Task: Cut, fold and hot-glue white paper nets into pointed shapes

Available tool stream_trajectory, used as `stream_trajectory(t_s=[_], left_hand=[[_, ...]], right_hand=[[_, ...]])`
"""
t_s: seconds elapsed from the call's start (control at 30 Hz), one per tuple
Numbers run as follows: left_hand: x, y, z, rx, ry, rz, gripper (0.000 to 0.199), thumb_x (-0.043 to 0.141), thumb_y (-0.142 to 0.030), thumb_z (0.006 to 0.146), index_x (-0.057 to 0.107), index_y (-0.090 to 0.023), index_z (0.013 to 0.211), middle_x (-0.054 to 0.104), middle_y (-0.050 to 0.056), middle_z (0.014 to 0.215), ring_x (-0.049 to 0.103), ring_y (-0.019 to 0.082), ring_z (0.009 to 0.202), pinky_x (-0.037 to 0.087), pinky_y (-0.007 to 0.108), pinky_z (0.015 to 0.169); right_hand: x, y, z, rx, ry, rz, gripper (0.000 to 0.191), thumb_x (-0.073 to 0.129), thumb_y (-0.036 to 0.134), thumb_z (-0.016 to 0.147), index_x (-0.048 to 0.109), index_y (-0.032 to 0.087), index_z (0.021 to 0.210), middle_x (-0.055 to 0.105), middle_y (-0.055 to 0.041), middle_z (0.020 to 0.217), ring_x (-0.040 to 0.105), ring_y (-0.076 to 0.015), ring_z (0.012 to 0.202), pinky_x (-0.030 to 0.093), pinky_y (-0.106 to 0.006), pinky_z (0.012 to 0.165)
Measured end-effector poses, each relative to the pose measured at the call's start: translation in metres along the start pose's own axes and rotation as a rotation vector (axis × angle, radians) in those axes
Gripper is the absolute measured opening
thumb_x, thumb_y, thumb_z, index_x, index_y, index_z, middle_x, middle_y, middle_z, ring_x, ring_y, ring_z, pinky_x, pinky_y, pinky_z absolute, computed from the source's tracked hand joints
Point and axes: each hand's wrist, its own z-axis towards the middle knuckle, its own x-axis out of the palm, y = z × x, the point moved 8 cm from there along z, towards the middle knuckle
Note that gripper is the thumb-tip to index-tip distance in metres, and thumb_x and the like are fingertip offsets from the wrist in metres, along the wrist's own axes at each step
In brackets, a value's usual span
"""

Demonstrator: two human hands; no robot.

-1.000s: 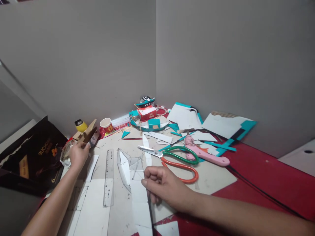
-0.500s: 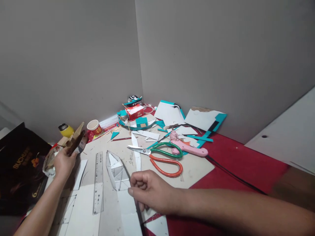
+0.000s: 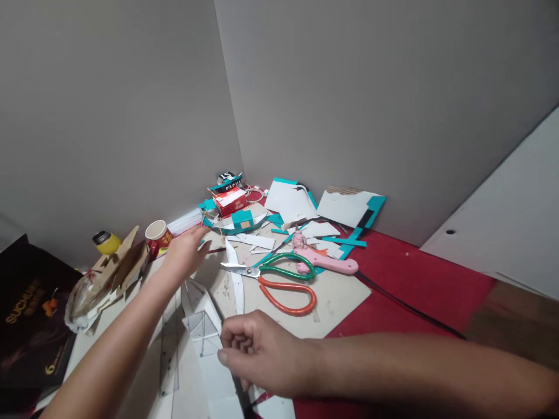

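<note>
My left hand [image 3: 186, 255] reaches out over the far part of the board, fingers stretched and thumb apart, with nothing in it. It is near the teal-and-white cardboard boat [image 3: 242, 222]. Closer in, my right hand [image 3: 262, 352] is closed, thumb and fingers on the dark edge of a long white cardboard piece [image 3: 216, 372] with pencil lines and a pointed front end. Scissors [image 3: 251, 270] with one green and one orange handle lie just beyond that hand. Behind them rests a pink glue gun [image 3: 323, 260]. A clear ruler [image 3: 169, 355] is partly hidden under my left forearm.
On the left, brown cardboard scraps [image 3: 124, 262] pile in a crumpled bag, beside a black box [image 3: 35, 314]. A yellow bottle [image 3: 107, 241] and a paper cup [image 3: 158, 235] stand near the wall. White and teal offcuts [image 3: 323, 230] cover the back right. A black cord [image 3: 406, 302] crosses the red cloth.
My left hand has let go of the brown cardboard, which now leans among the scraps, and has moved right and forward. My right hand keeps its place on the white cardboard. The view has shifted slightly.
</note>
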Motion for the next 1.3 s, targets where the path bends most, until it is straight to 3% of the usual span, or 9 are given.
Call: stream_trajectory(t_s=[0.13,0.3,0.63,0.8,0.9,1.0,1.17,1.3], left_hand=[[0.037,-0.036,0.048,0.101,0.130,0.007,0.029,0.055,-0.030,0.088,0.057,-0.022,0.116,0.061,0.007,0.116,0.061,0.021,0.097,0.050,0.038,0.083],[0.065,-0.035,0.070,0.088,0.198,0.020,0.033,0.056,-0.031,0.089,0.055,-0.018,0.118,0.057,0.009,0.120,0.060,0.022,0.100,0.052,0.042,0.082],[0.047,0.000,0.087,-0.007,0.097,-0.042,0.030,0.055,-0.032,0.089,0.057,-0.016,0.114,0.060,0.008,0.113,0.061,0.021,0.095,0.052,0.041,0.080],[0.056,-0.017,0.087,0.019,0.082,-0.087,0.033,0.055,-0.032,0.089,0.055,-0.017,0.118,0.058,0.009,0.119,0.060,0.022,0.099,0.052,0.043,0.082],[0.058,-0.032,0.075,0.055,0.072,-0.121,0.032,0.055,-0.031,0.089,0.055,-0.018,0.118,0.057,0.009,0.120,0.060,0.022,0.100,0.051,0.043,0.083],[0.053,-0.034,0.061,0.080,0.060,-0.155,0.032,0.055,-0.031,0.089,0.055,-0.018,0.119,0.057,0.010,0.120,0.060,0.022,0.100,0.051,0.043,0.083],[0.037,-0.005,0.042,0.019,0.054,-0.189,0.028,0.054,-0.031,0.090,0.057,-0.017,0.114,0.060,0.009,0.115,0.061,0.020,0.096,0.052,0.041,0.082],[0.036,0.015,0.039,-0.027,0.070,-0.193,0.030,0.055,-0.032,0.089,0.056,-0.017,0.116,0.059,0.009,0.116,0.061,0.021,0.096,0.052,0.041,0.080]], right_hand=[[-0.003,0.004,0.001,-0.068,-0.004,-0.073,0.010,0.053,0.015,0.074,0.047,0.017,0.067,0.049,0.0065,0.049,0.051,-0.0069,0.045,0.033,-0.013,0.040],[-0.008,0.003,0.002,-0.085,-0.044,-0.156,0.008,0.053,0.020,0.074,0.049,0.018,0.067,0.052,0.0049,0.051,0.052,-0.0080,0.048,0.033,-0.014,0.040],[-0.009,-0.001,0.005,-0.072,-0.048,-0.171,0.008,0.053,0.019,0.073,0.049,0.018,0.066,0.052,0.0047,0.052,0.050,-0.0073,0.047,0.032,-0.014,0.041],[-0.008,-0.001,0.004,-0.067,-0.014,-0.137,0.010,0.053,0.017,0.074,0.047,0.018,0.066,0.048,0.0057,0.050,0.048,-0.0072,0.046,0.031,-0.014,0.040],[-0.008,0.004,0.001,-0.087,-0.017,-0.149,0.013,0.053,0.016,0.075,0.045,0.018,0.064,0.047,0.0057,0.050,0.045,-0.0069,0.047,0.030,-0.015,0.041],[-0.009,0.007,-0.001,-0.075,-0.028,-0.163,0.015,0.052,0.018,0.077,0.045,0.018,0.064,0.043,0.0065,0.049,0.041,-0.0067,0.047,0.029,-0.016,0.042],[-0.005,0.008,-0.003,-0.029,-0.006,-0.133,0.015,0.052,0.018,0.077,0.045,0.018,0.064,0.043,0.0066,0.048,0.041,-0.0071,0.047,0.029,-0.017,0.044],[-0.004,0.006,-0.002,0.000,0.007,-0.102,0.014,0.052,0.016,0.075,0.045,0.018,0.064,0.044,0.0063,0.049,0.040,-0.0067,0.046,0.028,-0.017,0.043]])
